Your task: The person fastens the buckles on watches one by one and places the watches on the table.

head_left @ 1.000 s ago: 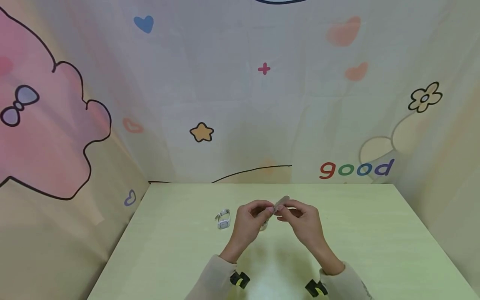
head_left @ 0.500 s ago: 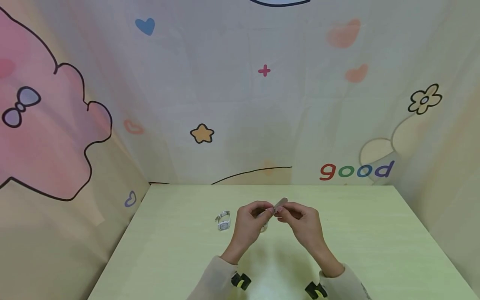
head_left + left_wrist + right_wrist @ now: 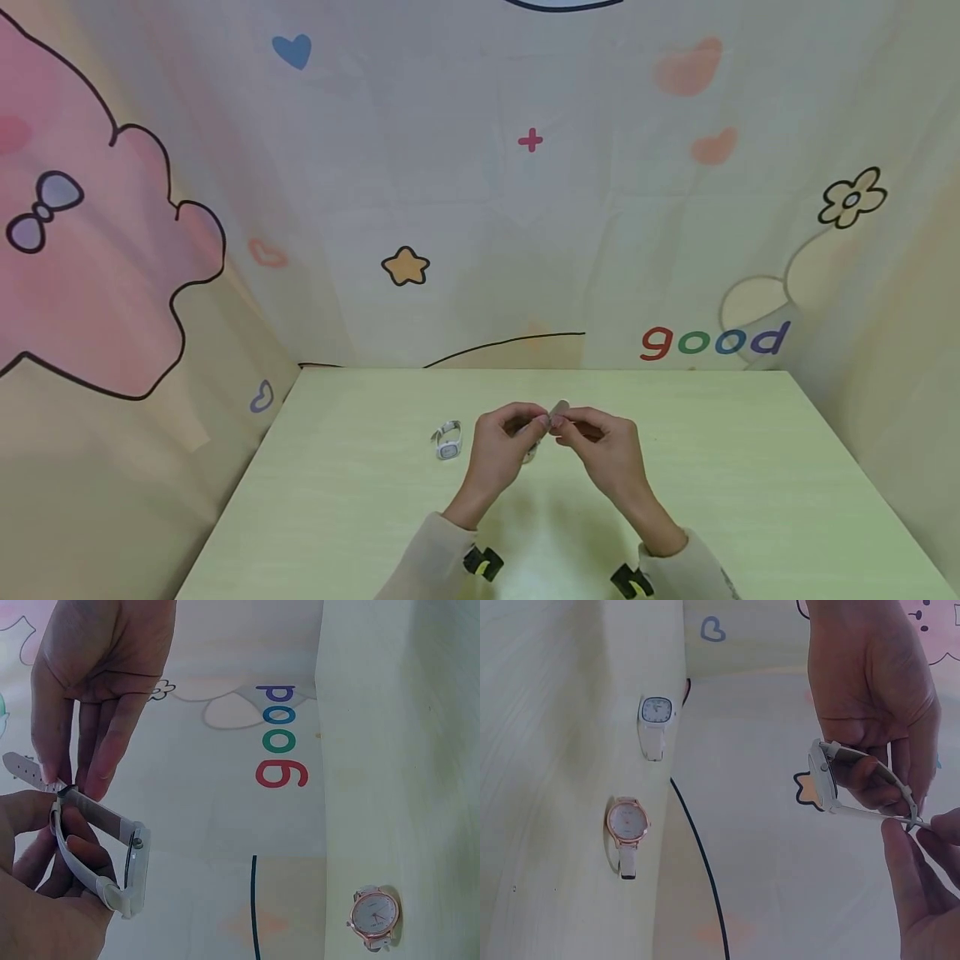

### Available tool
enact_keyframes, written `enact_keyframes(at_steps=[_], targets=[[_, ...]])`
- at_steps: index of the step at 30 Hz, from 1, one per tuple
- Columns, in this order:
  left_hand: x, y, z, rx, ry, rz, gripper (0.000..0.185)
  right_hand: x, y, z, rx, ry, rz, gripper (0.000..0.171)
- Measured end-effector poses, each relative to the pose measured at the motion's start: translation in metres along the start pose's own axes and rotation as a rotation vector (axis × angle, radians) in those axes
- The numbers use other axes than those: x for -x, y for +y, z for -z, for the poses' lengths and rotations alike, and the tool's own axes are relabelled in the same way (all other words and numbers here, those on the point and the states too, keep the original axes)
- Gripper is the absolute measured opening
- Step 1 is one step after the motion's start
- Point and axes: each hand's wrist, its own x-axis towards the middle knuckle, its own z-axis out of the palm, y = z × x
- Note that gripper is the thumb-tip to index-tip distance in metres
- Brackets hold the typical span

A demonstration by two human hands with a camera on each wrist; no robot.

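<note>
Between both hands, above the table, is a white wristwatch point(image 3: 136, 870) with a squarish case, its strap bent into a loop. My left hand point(image 3: 495, 446) holds the strap by the buckle point(image 3: 66, 791), its fingers partly inside the loop. My right hand point(image 3: 609, 450) pinches the strap near the buckle. The free strap end point(image 3: 559, 408), with holes along it, sticks out past the fingertips. In the left wrist view, the right hand point(image 3: 105, 675) comes from above; in the right wrist view, the left hand point(image 3: 874, 682) does. How far the strap is through the buckle is partly hidden.
A second white squarish watch point(image 3: 447, 442) lies on the pale table point(image 3: 337, 517), left of the hands. Beneath them lies a round rose-gold watch point(image 3: 628, 821) with a pale strap, mostly covered in the head view. A printed curtain point(image 3: 480, 208) hangs behind the table.
The free strap end has slid lower and shows less above the fingers. Both hands keep nearly the same place and grip. The watches on the table have not moved.
</note>
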Motion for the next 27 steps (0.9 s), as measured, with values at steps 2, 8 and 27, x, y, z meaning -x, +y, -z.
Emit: enact_keyframes(at_steps=[2,8,27], targets=[[0.000,0.000,0.000,0.002,-0.003,-0.001,0.015,0.001,-0.008,0.000,0.018,0.004,0.011,0.013],[0.000,0.000,0.000,-0.006,0.003,-0.002,0.014,0.002,-0.026,-0.001,0.051,0.006,0.033,0.011],[0.000,0.007,0.001,-0.005,0.000,0.003,0.016,0.000,0.002,0.001,-0.070,0.006,0.045,0.013]])
